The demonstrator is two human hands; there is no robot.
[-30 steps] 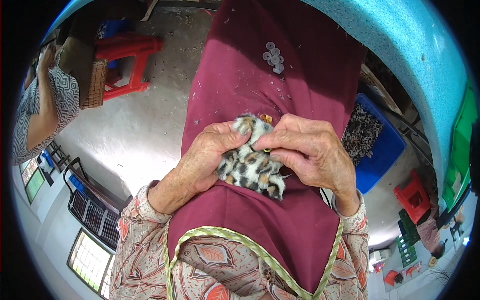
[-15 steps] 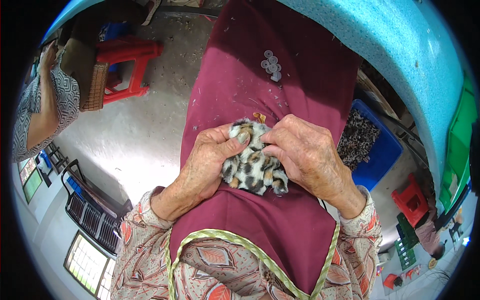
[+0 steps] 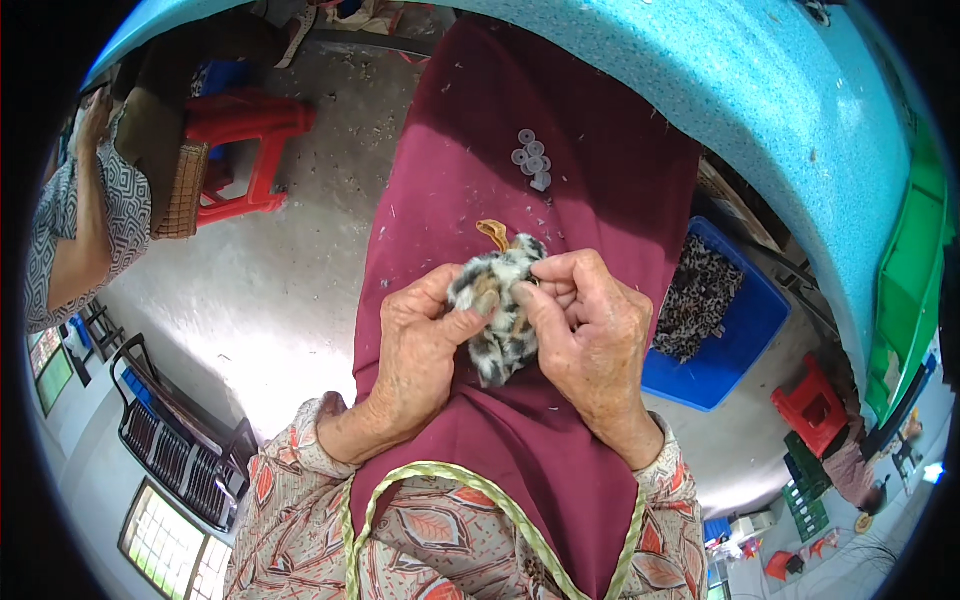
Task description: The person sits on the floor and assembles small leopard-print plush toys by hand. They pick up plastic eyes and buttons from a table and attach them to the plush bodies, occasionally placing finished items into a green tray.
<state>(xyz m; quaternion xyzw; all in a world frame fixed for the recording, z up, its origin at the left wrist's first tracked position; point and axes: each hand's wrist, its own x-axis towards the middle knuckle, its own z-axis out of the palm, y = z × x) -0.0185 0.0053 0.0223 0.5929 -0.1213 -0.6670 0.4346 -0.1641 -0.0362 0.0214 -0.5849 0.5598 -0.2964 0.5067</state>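
Pinching a spotted furry piece (image 3: 497, 350) above the maroon apron (image 3: 430, 190), the left hand (image 3: 415, 335) clamps it at nine o'clock, thumb on top; the right hand (image 3: 595, 335) nips its edge at two. An orange ribbon (image 3: 492, 233) sticks out at twelve, plastic washers (image 3: 530, 157) lie farther off that way, and a blue bin (image 3: 715, 375) stands at three.

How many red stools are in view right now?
2 plainly visible: one red stool at upper left, another red stool at right, past the blue bin. Others may be hidden.

Furry spotted plush piece (image 3: 502, 328), golden loop (image 3: 490, 229) at far edge, over maroon cloth (image 3: 430, 200)
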